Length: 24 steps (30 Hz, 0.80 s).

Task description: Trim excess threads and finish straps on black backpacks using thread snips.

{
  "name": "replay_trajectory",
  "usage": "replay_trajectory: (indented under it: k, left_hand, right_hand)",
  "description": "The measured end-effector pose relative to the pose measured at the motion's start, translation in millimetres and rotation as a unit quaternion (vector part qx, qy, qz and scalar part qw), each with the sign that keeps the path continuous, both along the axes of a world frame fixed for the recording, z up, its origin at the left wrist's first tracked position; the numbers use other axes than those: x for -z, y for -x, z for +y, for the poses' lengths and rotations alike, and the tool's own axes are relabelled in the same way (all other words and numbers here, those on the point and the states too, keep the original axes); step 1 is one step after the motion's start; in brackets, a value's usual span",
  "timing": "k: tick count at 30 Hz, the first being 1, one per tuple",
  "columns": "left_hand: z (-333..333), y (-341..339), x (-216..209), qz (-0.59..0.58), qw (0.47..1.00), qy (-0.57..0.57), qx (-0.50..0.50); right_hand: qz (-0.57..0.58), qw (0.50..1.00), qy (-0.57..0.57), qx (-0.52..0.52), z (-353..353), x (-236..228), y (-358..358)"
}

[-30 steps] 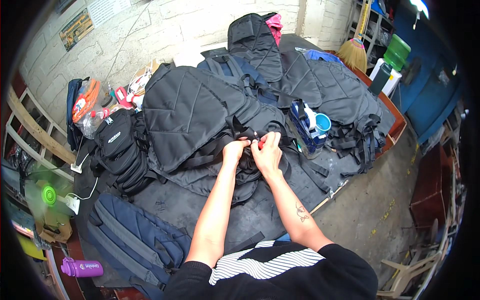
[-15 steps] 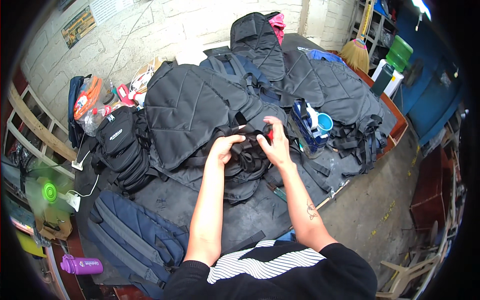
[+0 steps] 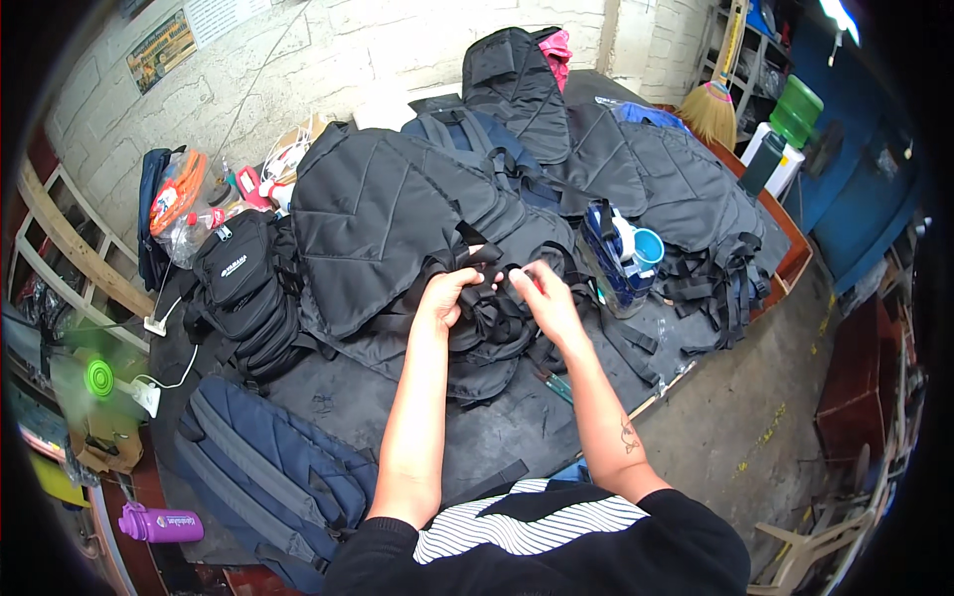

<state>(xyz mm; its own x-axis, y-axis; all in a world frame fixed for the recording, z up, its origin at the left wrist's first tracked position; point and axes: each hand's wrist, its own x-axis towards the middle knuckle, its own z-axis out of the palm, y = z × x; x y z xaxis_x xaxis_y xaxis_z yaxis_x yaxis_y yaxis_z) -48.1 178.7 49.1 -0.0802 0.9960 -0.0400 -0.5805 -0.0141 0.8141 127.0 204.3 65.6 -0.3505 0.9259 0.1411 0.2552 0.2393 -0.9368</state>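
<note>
Both hands are over a bundle of black webbing straps (image 3: 489, 320) at the near side of a stack of black backpack panels (image 3: 383, 214). My left hand (image 3: 449, 295) is closed on a black strap, thumb pressed toward the fingers. Close beside it, my right hand (image 3: 545, 303) has its thumb and fingers pinched together on a strap end. The small piece between the two hands is too dark to make out. More loose straps hang round the bundle and partly under my fingers.
A black bag (image 3: 243, 288) and a navy backpack (image 3: 268, 467) lie to the left. Right of my hands stands a clear blue container (image 3: 616, 278) beside a light-blue tape roll (image 3: 647, 245). Further right are more black panels (image 3: 686, 189). A purple bottle (image 3: 164, 523) is at lower left.
My right hand's raised, spread fingers have come down into a pinch on the strap. The red bit beside them no longer shows. My left hand keeps its hold nearly in place.
</note>
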Motion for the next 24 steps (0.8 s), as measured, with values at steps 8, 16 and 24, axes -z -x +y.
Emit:
replay_trajectory:
  k: [8,16,24]
  left_hand:
    - [3,-2,7,0.0,0.998,0.034,-0.054]
    - [5,-7,10,0.084,0.982,0.162,-0.04]
    - [11,-13,16,0.09,0.982,0.143,-0.084]
  right_hand:
    - [0.347,0.923,0.123,0.109,23,24,33]
    - [0.442,0.878,0.156,0.099,43,36,42]
    - [0.195,0.955,-0.014,0.222,47,57,46]
